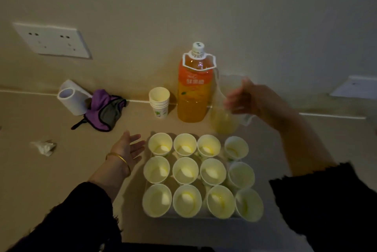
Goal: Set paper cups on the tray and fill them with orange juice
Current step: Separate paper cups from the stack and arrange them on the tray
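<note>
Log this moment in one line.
cups on tray: juice inside | bottle: capped | left hand: open | right hand: at pitcher, grip unclear

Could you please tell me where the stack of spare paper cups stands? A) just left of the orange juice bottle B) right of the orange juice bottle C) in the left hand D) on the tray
A: the stack of paper cups stands just left of the orange juice bottle, behind the tray.

Twelve round paper cups (185,171) are sitting in rows on the flat tray (204,217); the tall plastic juice bottle (193,96) is standing behind it, the paper cup stack (159,101) just left.
</note>
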